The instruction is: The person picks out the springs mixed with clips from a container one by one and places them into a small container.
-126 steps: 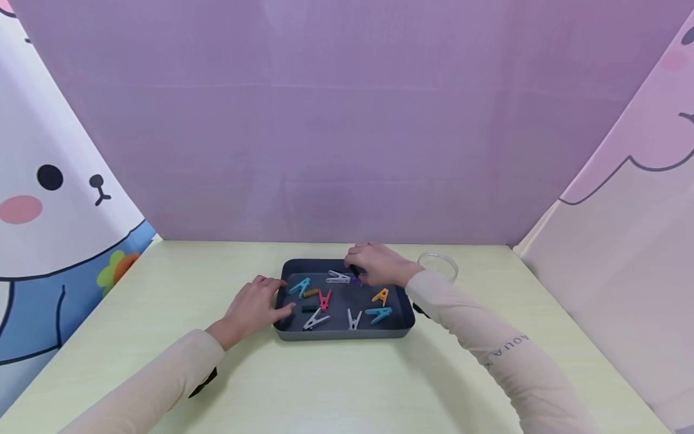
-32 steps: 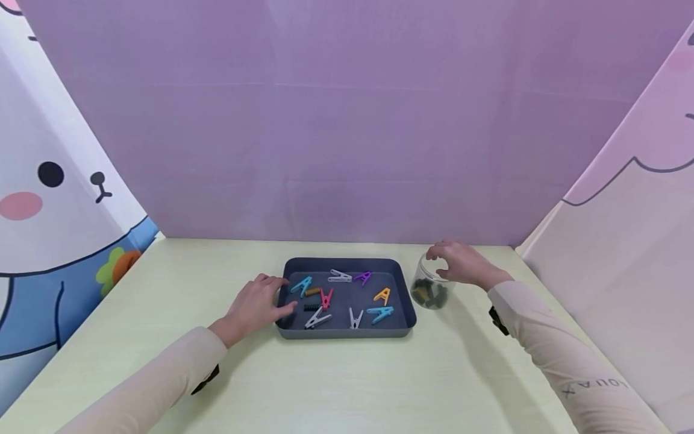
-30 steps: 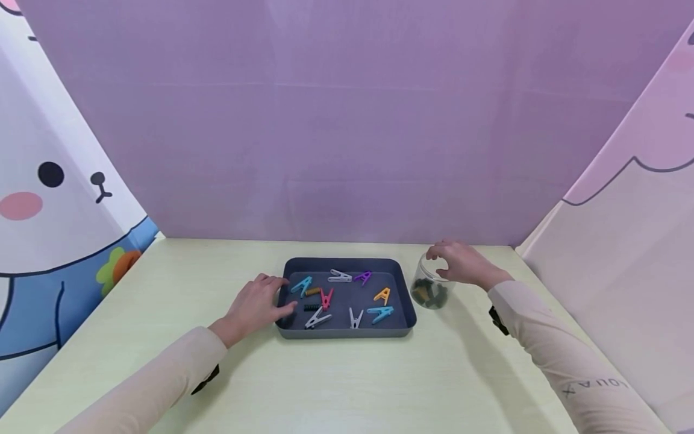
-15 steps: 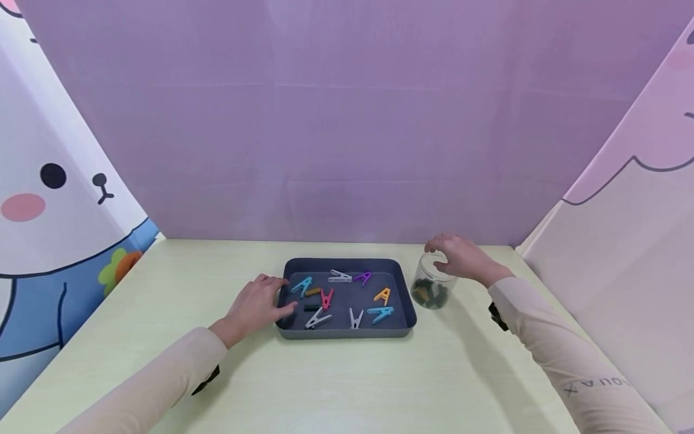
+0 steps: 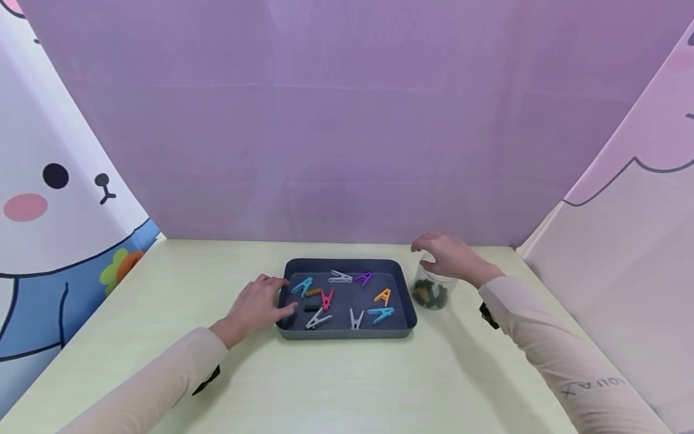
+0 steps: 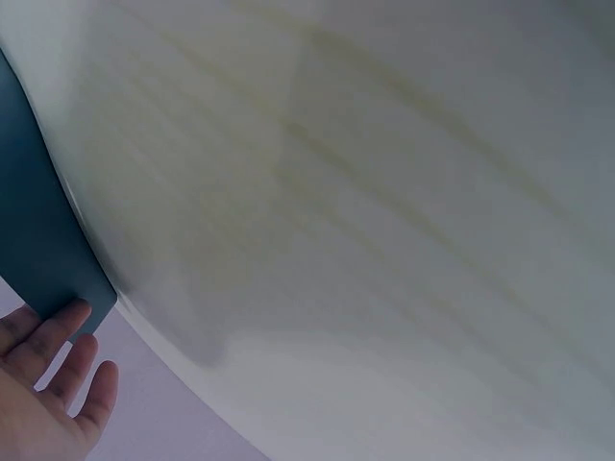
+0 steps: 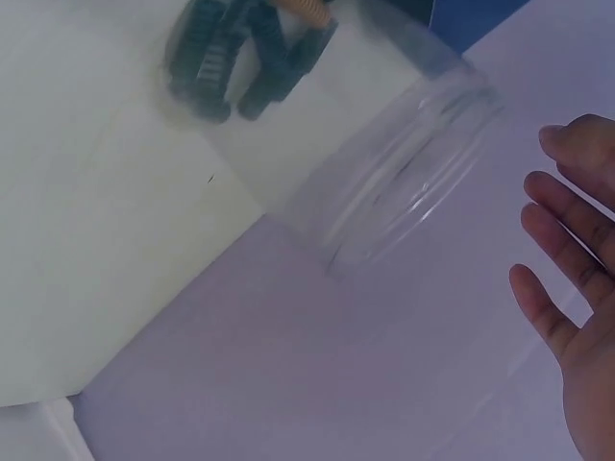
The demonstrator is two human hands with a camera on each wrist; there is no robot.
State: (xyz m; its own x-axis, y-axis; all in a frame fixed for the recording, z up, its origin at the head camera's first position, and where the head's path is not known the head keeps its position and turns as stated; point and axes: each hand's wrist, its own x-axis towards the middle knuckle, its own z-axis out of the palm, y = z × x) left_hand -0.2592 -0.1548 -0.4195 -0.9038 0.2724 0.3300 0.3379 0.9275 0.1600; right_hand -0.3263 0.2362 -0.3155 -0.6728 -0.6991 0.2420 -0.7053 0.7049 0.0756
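Note:
In the head view my left hand (image 5: 253, 307) rests at the left rim of a dark grey tray (image 5: 347, 333), thumb reaching over the rim. The left wrist view has its fingertips against the tray's outer wall (image 6: 43, 211). My right hand (image 5: 450, 258) hovers over the mouth of a clear jar (image 5: 447, 282), fingers apart and holding nothing. Dark green coil springs (image 7: 207, 62) and an orange-brown one (image 7: 306, 10) lie in the jar. Inside the tray are a gold spring (image 5: 313, 292), a dark spring (image 5: 312, 308) and several small clips, including a red one (image 5: 326, 299).
Other clips in the tray are purple (image 5: 363, 278), yellow (image 5: 382, 296), blue (image 5: 381, 314) and white (image 5: 355, 319). The jar stands just right of the tray on a pale table (image 5: 347, 386). A purple cloth (image 5: 336, 120) hangs behind the table, with printed cloths at both sides.
My right hand was at the tray's back holding something dark, then moved right to the jar. There it has since risen slightly and drifted left. My left hand has stayed at the tray.

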